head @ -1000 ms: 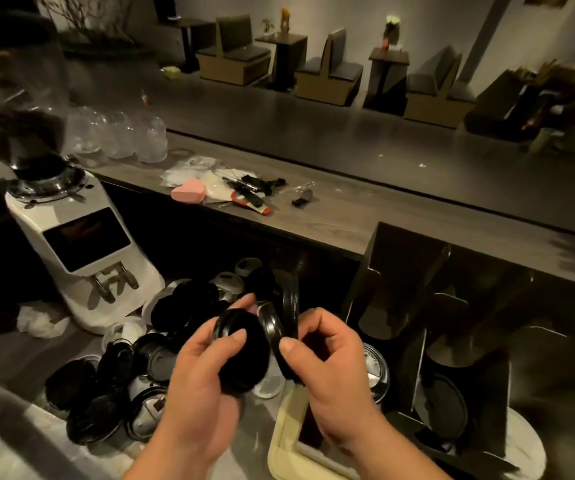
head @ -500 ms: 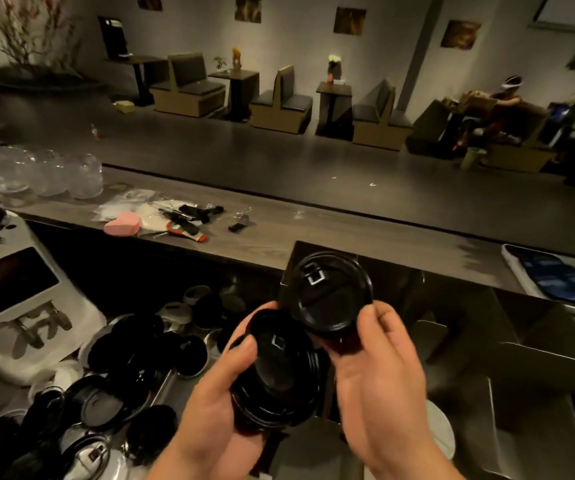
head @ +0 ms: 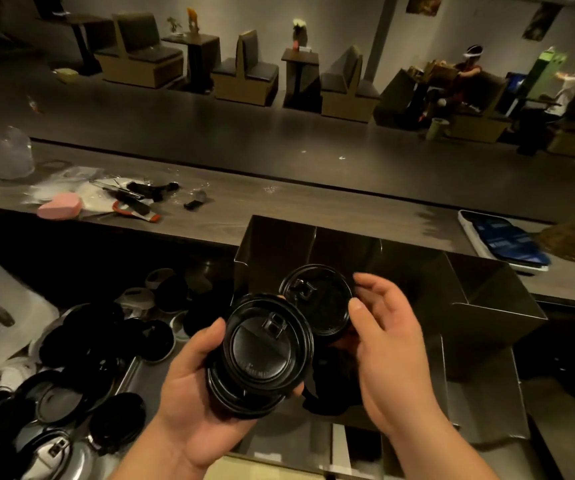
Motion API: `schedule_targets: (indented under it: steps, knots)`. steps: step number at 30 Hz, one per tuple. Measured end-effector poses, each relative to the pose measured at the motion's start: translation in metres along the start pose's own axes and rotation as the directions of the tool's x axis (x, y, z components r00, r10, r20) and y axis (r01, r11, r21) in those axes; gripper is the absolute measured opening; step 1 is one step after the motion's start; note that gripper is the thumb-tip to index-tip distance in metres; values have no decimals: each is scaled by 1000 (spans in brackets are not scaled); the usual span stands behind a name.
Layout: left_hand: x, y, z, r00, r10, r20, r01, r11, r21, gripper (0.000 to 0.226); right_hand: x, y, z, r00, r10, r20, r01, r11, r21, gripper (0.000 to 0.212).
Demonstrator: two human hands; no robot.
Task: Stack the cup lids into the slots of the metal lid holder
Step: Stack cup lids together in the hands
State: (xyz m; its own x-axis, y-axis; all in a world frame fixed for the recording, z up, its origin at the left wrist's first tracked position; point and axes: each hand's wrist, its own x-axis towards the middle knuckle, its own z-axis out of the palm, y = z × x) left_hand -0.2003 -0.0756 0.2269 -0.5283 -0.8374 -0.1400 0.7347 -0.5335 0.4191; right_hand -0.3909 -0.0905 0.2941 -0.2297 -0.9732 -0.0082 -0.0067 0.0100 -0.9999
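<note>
"Black plastic all over. What is the person holding, and where?"

"The left hand is curled round a stack of lids, just in front of the metal lid holder. The right hand pinches a single lid by its rim, over the holder's left end. It looks not yet inside a slot."

"What might go wrong?"

"Most likely the single lid. Held only at the edge and tilted, it could slip out. It could also go in askew and jam against the holder's wall. The stack leans too, so a slack grip could let its top lids slide off."

"Counts?"

"Two hands, one holder, one lid on its own. The stack shows at least three rims, but the exact number cannot be told. At least two slots show, and more may be hidden. Left of the holder, on the bench, lies a heap of loose lids. There are well over ten, mostly black with a few white, and it is too dark to count them."
</note>
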Motion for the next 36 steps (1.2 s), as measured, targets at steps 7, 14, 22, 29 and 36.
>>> schedule_targets:
  steps: [7,14,22,29,36]
  knots:
    - [7,12,-4,993,-44,111,45,999,-12,57,10,-9,-22,813,-262,519,544,659,-520,73]
    - [-4,35,-10,998,8,59,-6,1000,-21,60,25,-12,1,788,-275,551,597,560,-574,79]
    - [-38,51,-17,890,414,-190,-422,907,2,72,19,-5,-18,914,-309,262,379,880,-285,64]
    - [-41,52,-32,913,376,-159,-394,913,-107,61,0,4,-8,939,-186,290,309,828,-468,57]
    - [-45,56,-49,949,293,-116,-308,939,-151,62,3,42,53,746,-74,662,665,130,-735,52]
